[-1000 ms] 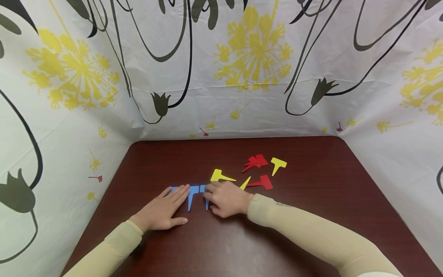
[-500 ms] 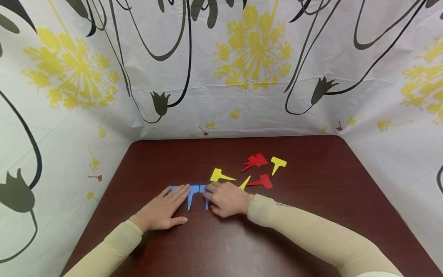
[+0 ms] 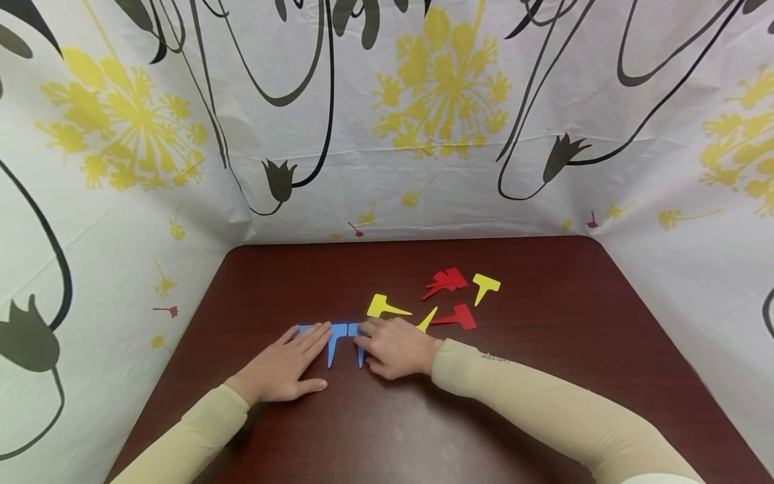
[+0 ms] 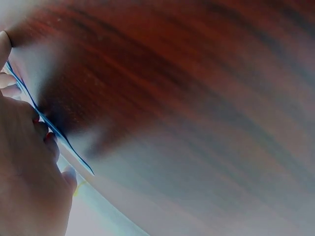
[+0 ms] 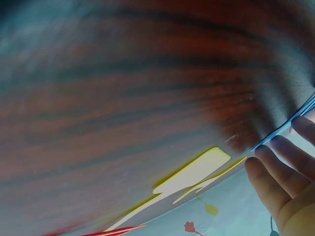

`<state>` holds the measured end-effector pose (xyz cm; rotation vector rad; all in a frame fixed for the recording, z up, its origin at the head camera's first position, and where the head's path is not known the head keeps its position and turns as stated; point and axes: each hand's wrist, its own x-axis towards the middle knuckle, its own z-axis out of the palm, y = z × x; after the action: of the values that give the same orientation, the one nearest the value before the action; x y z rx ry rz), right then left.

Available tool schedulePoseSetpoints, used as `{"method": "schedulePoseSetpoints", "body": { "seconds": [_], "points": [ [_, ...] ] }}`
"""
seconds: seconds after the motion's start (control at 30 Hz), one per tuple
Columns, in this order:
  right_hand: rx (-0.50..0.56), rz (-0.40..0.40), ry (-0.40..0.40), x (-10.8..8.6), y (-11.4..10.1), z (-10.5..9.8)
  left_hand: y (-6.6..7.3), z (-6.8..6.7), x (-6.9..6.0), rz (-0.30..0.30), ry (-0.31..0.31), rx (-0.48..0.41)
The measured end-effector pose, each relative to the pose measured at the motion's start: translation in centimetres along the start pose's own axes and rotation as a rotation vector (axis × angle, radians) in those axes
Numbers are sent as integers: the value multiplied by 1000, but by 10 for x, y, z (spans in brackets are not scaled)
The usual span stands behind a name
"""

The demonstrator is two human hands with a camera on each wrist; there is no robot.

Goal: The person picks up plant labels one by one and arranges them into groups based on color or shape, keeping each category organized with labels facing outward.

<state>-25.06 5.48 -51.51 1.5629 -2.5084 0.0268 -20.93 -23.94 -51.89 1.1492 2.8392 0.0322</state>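
My left hand [image 3: 285, 371] lies flat on the table in the head view, its straight fingers resting on a row of blue T-shaped plant labels [image 3: 339, 330]. One blue label's pointed stem shows beside the fingertips; others are partly covered. Close by on the right, my right hand [image 3: 399, 347] touches another blue T-shaped plant label [image 3: 353, 330] with its fingertips, the stem pointing toward the person. In the right wrist view the right fingers [image 5: 283, 169] reach the edge of blue labels [image 5: 275, 132]. The left wrist view shows the left hand [image 4: 32, 167] along a blue edge [image 4: 54, 129].
Yellow T-shaped labels [image 3: 486, 287] lie beyond and beside the right hand, one partly hidden by it. A red label [image 3: 461, 317] and overlapping red labels [image 3: 448, 281] are also there. Patterned cloth [image 3: 387, 188] hangs around the dark wooden table [image 3: 290, 282].
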Motion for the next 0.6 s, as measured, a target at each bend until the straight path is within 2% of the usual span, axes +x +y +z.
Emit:
{"method": "schedulePoseSetpoints", "body": {
  "seconds": [0.33,0.5,0.6],
  "points": [
    [-19,44,28,1,13,-8,-1,2,-1,17,60,-31],
    [-66,57,53,-2,24,-12,6,-1,7,45,120,-57],
    [-118,61,79,-5,33,-15,13,-3,14,67,116,-69]
  ]
}}
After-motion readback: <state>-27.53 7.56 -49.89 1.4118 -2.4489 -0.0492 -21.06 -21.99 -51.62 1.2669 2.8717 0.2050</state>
